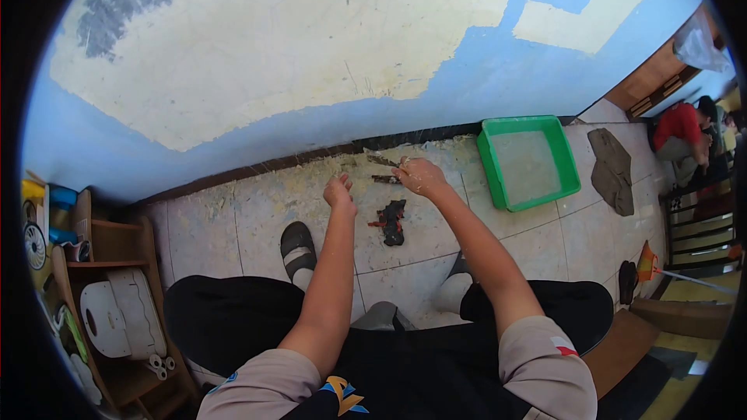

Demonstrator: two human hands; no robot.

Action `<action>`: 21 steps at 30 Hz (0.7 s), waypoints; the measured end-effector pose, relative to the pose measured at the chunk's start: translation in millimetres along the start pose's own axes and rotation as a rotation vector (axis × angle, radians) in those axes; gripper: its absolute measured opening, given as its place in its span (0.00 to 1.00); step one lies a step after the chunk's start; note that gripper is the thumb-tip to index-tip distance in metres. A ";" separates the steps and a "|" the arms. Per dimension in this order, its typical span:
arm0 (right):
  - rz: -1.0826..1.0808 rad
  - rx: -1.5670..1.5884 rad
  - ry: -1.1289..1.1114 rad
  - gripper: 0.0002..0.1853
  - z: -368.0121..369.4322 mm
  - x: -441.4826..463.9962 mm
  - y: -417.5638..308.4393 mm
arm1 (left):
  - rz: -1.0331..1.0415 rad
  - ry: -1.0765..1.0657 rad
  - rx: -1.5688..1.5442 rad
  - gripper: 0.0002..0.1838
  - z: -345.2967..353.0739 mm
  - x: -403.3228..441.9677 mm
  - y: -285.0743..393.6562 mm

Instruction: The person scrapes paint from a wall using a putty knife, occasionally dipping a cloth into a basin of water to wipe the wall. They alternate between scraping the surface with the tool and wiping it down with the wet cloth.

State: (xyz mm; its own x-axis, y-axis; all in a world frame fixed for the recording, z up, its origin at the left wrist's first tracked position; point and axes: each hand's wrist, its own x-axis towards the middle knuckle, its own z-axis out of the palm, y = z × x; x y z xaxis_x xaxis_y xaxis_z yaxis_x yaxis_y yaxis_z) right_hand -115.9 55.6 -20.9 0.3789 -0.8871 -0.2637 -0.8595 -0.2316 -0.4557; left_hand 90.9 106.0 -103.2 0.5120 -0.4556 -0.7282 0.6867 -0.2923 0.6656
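Observation:
My right hand (pixel 421 176) is closed around the handle of a scraper (pixel 381 159), whose dirty blade points left near the foot of the wall. My left hand (pixel 339 191) is held to the left of it, its fingers curled; whether it holds anything is too small to tell. Just below the scraper a second dark tool (pixel 386 179) lies on the tiles. A black and red crumpled object (pixel 392 222) rests on the floor between my forearms. Peeled paint scraps (pixel 311 179) are scattered along the wall's base.
A green tray (pixel 573 175) with whitish contents stands right of my hands, beside a brown cloth (pixel 611 171). Wooden shelves (pixel 109 264) are at the left. A person in red (pixel 679 128) crouches at the far right. The wall (pixel 272 47) shows blue and cream patches.

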 end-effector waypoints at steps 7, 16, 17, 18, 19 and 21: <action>-0.073 -0.273 -0.124 0.24 44.0 -45.9 20.9 | 0.146 0.139 -0.067 0.24 -21.1 14.9 19.8; -0.091 0.109 0.065 0.25 56.7 -33.9 8.5 | 0.403 -0.388 0.358 0.26 -22.9 -6.8 49.7; -0.111 0.252 0.106 0.23 64.4 -24.8 14.0 | 0.398 -0.384 0.353 0.26 -23.5 -13.2 48.5; -0.114 0.248 0.099 0.23 60.7 -21.9 6.7 | 0.309 -0.389 0.484 0.26 -21.0 -38.1 57.6; 0.089 0.559 -0.106 0.20 53.0 -21.8 -7.3 | 0.218 -0.392 0.615 0.25 -20.9 -49.9 61.3; 0.301 0.859 -0.325 0.17 45.7 -28.2 -32.7 | 0.142 -0.461 0.670 0.25 -23.3 -30.5 40.1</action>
State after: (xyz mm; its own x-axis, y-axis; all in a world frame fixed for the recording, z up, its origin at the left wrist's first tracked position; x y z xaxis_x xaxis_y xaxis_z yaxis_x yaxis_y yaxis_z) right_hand -82.8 106.4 -37.3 0.3711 -0.6779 -0.6346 -0.4411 0.4728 -0.7629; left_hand 114.8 127.8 -58.1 0.2078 -0.7825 -0.5869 0.1034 -0.5791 0.8087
